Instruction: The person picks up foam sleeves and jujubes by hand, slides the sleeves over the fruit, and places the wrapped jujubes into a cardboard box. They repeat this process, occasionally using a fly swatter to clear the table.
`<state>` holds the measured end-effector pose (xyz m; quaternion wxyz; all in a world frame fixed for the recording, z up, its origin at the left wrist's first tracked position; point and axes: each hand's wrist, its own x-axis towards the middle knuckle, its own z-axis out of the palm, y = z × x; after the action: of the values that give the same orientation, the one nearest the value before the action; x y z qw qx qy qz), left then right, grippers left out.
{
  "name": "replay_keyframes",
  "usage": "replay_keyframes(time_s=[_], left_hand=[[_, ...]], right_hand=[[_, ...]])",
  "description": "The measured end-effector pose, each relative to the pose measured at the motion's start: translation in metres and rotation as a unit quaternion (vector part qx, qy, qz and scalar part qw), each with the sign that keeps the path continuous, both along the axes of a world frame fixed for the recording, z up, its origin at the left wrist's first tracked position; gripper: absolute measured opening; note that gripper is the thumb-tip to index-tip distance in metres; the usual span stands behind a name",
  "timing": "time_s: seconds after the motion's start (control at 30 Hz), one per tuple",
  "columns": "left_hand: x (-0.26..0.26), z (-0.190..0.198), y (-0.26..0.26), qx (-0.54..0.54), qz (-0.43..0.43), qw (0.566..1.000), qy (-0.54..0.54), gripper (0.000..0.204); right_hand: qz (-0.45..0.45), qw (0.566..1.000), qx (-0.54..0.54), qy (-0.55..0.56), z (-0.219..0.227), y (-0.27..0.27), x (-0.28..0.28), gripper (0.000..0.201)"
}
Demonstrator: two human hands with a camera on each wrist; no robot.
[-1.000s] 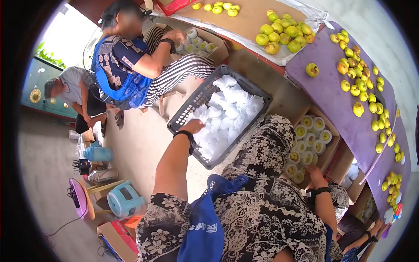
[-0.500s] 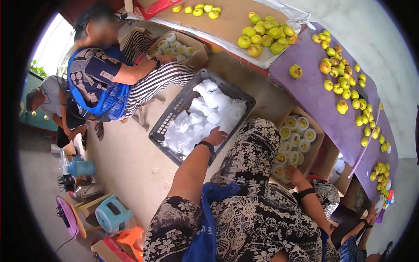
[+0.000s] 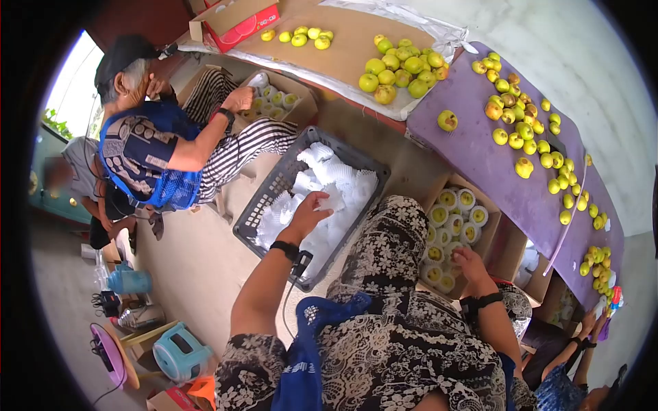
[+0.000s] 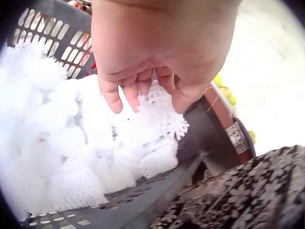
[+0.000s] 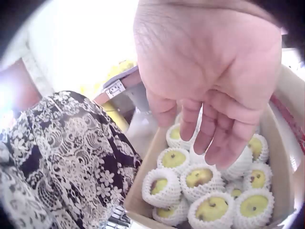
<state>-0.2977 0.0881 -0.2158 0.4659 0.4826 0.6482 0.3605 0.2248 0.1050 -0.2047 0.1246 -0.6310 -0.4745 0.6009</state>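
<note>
My left hand (image 3: 307, 218) is over a dark plastic crate (image 3: 255, 248) heaped with white foam nets. In the left wrist view, its thumb and fingertips pinch one foam net (image 4: 164, 112) at the top of the heap. My right hand (image 3: 473, 268) hangs over the near part of a cardboard box (image 3: 491, 248) of fruit. In the right wrist view, its fingers (image 5: 224, 143) reach down loosely with nothing held, partly hiding the rows. Yellow-green fruits (image 5: 212, 208) in the box each sit in a white foam net.
A purple-covered table (image 3: 449, 147) with loose fruits stands at the right. More fruits (image 3: 404, 68) lie on the back table. Another person (image 3: 154, 137) sits at the left beside a second box of netted fruit (image 3: 301, 109). A blue stool (image 3: 181, 353) stands lower left.
My left hand moved from the crate's left side to its near right, then up to the middle, where it now pinches a foam net. My right hand stayed over the fruit box.
</note>
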Motion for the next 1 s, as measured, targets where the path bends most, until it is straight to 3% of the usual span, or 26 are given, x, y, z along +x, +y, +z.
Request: replay_keyframes(time_s=[0.03, 0.1, 0.17, 0.27, 0.37, 0.43, 0.5, 0.57, 0.6, 0.73, 0.8, 0.83, 0.9, 0.97, 1.0], left_hand=[[0.006, 0.028, -0.004, 0.007, -0.002, 1.000, 0.005, 0.044], [0.025, 0.088, -0.011, 0.028, -0.036, 0.983, -0.177, 0.049], [0.042, 0.118, -0.017, 0.035, -0.069, 0.976, -0.202, 0.048], [0.074, 0.151, -0.037, 0.034, -0.114, 0.960, -0.252, 0.045], [0.112, 0.182, -0.056, 0.012, -0.144, 0.948, -0.282, 0.036], [0.131, 0.186, -0.062, 0.019, -0.136, 0.951, -0.276, 0.033], [0.149, 0.181, -0.066, 0.050, -0.121, 0.954, -0.269, 0.032], [0.163, 0.179, -0.066, 0.074, -0.055, 0.950, -0.299, 0.031], [0.166, 0.179, -0.064, 0.085, -0.080, 0.950, -0.291, 0.038], [0.178, 0.188, -0.060, 0.113, -0.116, 0.935, -0.315, 0.059], [0.183, 0.192, -0.057, 0.136, -0.128, 0.935, -0.303, 0.057], [0.186, 0.193, -0.057, 0.157, -0.134, 0.934, -0.293, 0.055], [0.190, 0.196, -0.056, 0.155, -0.115, 0.941, -0.276, 0.051], [0.191, 0.197, -0.054, 0.153, -0.097, 0.949, -0.259, 0.048], [0.191, 0.198, -0.051, 0.223, -0.106, 0.963, -0.112, 0.043]], right_hand=[[0.025, 0.998, 0.062, 0.011, 0.014, 0.006, -0.012, 0.031], [0.041, 0.991, 0.128, 0.021, 0.055, 0.015, -0.043, 0.028], [0.114, 0.955, 0.271, 0.042, 0.104, 0.019, -0.079, 0.024], [0.165, 0.927, 0.303, 0.144, 0.182, 0.007, -0.132, 0.027], [0.194, 0.911, 0.323, 0.166, 0.217, -0.014, -0.164, 0.029], [0.207, 0.907, 0.329, 0.160, 0.217, -0.017, -0.164, 0.028], [0.224, 0.842, 0.479, 0.106, 0.201, -0.015, -0.160, 0.024], [0.166, 0.844, 0.503, 0.087, 0.198, -0.014, -0.151, 0.022], [0.113, 0.843, 0.522, 0.072, 0.200, -0.014, -0.147, 0.020], [0.129, 0.817, 0.558, 0.074, 0.210, -0.020, -0.137, 0.020], [0.117, 0.810, 0.574, 0.013, 0.212, -0.028, -0.137, 0.019], [0.112, 0.810, 0.576, 0.010, 0.206, -0.027, -0.131, 0.019], [0.040, 0.868, 0.494, 0.032, 0.193, -0.020, -0.119, 0.021], [0.016, 0.874, 0.485, 0.035, 0.194, -0.017, -0.108, 0.022], [-0.003, 0.880, 0.473, 0.041, 0.196, -0.015, -0.104, 0.023]])
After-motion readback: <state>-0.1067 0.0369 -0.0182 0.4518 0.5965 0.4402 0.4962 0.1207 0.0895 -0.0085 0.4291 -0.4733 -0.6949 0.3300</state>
